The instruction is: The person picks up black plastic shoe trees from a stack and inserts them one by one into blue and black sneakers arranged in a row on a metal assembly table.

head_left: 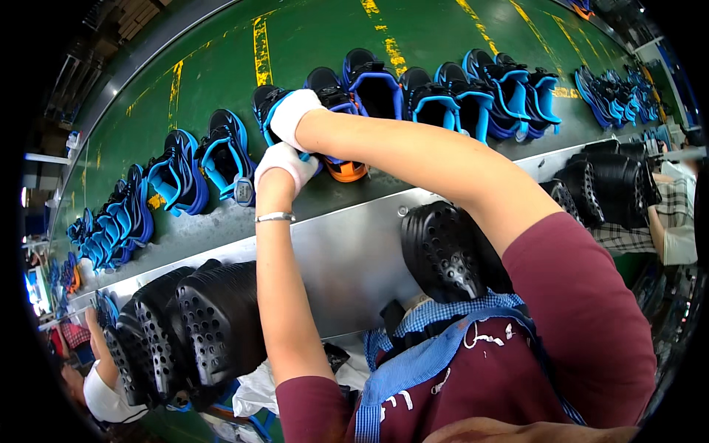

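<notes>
On the green belt stands a black sneaker with a light blue lining, mostly hidden behind my gloved hands. My right hand, in a white glove, reaches across from the right and closes over the upper part of this sneaker. Just below it, my left hand, also in a white glove, grips it near the heel. The fingertips of both hands are hidden. Beside them on the right is a sneaker with an orange heel, and on the left another blue-lined sneaker.
Rows of black and blue sneakers line the green belt, marked with yellow lines. Along the near metal ledge are black perforated shoe lasts, with another black last to the right. Other people work at both sides.
</notes>
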`<state>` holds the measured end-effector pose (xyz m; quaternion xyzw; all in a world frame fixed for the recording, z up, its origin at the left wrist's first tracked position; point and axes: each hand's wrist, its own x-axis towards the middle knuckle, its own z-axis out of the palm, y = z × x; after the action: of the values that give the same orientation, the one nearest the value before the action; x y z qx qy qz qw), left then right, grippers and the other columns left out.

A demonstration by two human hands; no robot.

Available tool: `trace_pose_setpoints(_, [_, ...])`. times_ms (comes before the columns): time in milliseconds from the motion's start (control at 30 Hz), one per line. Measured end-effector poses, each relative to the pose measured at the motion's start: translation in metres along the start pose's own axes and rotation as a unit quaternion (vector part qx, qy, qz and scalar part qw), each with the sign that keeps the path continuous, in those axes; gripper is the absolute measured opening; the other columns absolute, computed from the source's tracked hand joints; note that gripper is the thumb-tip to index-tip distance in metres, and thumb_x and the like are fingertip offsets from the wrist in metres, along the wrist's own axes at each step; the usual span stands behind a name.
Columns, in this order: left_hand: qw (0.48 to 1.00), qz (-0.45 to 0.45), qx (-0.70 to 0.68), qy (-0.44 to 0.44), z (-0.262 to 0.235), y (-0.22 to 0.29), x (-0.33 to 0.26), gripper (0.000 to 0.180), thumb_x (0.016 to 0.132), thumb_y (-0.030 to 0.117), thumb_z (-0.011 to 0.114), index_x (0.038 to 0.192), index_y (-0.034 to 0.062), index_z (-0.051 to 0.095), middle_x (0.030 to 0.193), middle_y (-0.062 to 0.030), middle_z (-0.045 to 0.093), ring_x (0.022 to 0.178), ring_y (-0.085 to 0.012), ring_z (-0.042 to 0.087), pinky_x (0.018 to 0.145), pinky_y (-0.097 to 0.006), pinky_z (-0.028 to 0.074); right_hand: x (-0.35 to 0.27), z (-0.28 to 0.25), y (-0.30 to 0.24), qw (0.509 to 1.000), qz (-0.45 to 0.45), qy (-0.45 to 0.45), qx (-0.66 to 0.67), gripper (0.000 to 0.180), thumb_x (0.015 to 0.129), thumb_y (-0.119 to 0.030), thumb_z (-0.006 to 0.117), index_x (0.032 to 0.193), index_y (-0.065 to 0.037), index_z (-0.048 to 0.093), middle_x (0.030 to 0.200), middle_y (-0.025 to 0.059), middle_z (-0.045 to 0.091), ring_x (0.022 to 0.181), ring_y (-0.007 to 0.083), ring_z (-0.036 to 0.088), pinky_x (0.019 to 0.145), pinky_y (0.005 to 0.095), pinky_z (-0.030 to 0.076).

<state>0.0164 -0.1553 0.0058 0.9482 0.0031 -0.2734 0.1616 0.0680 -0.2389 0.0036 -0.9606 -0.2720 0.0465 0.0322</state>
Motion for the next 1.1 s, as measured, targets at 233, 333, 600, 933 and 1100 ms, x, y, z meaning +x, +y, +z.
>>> trace_pose_setpoints(233, [0.996, 0.024, 0.075, -0.041, -0.005, -0.01, 0.007, 0.052, 0.08, 0.045, 0.065, 0.117, 0.0078, 0.065, 0.118, -0.0182, 0.063, 0.105, -0.0312, 0.063, 0.09, -0.037, 0.051, -0.066, -0.064, 0.041, 0.985, -0.097, 0.132, 0.046, 0.029, 0.088, -0.03, 0.054, 0.088, -0.004, 0.066, 0.084, 0.0176, 0.066, 0.081, 0.0365, 0.066, 0.072, 0.0454, 0.053])
trace_pose_setpoints(333, [0.992, 0.04, 0.121, 0.014, -0.004, 0.001, -0.022, 0.053, 0.079, 0.041, 0.066, 0.12, 0.0076, 0.063, 0.116, -0.0178, 0.063, 0.106, -0.0327, 0.061, 0.091, -0.039, 0.049, -0.109, -0.087, 0.067, 0.999, -0.027, 0.021, 0.012, 0.036, 0.089, -0.036, 0.051, 0.089, -0.004, 0.066, 0.082, 0.0171, 0.066, 0.079, 0.0364, 0.065, 0.071, 0.0464, 0.053])
trace_pose_setpoints(600, [0.958, 0.221, -0.001, 0.181, 0.046, 0.046, -0.053, 0.034, 0.084, 0.03, 0.064, 0.104, 0.0024, 0.065, 0.1, -0.0203, 0.063, 0.097, -0.0369, 0.06, 0.085, -0.041, 0.047, -0.155, -0.048, 0.095, 0.983, -0.019, -0.17, -0.064, 0.035, 0.087, -0.039, 0.056, 0.094, -0.006, 0.066, 0.085, 0.0149, 0.069, 0.084, 0.0333, 0.067, 0.072, 0.0432, 0.053])
trace_pose_setpoints(933, [0.853, 0.309, -0.105, 0.408, 0.054, 0.09, -0.059, 0.036, 0.079, 0.03, 0.072, 0.108, 0.0095, 0.065, 0.105, -0.0117, 0.061, 0.096, -0.0306, 0.059, 0.084, -0.041, 0.047, -0.231, -0.067, 0.177, 0.973, 0.053, -0.203, -0.09, 0.036, 0.087, -0.038, 0.058, 0.103, -0.007, 0.064, 0.085, 0.0173, 0.068, 0.082, 0.0357, 0.066, 0.07, 0.0446, 0.052])
trace_pose_setpoints(1100, [0.869, 0.326, -0.128, 0.348, 0.041, 0.077, -0.007, 0.039, 0.084, 0.03, 0.065, 0.117, 0.0084, 0.064, 0.107, -0.0157, 0.064, 0.099, -0.0336, 0.059, 0.089, -0.04, 0.045, -0.235, -0.045, 0.175, 0.976, 0.039, -0.209, -0.047, 0.035, 0.088, -0.035, 0.057, 0.109, -0.008, 0.065, 0.095, 0.0145, 0.068, 0.088, 0.0341, 0.066, 0.077, 0.0426, 0.052])
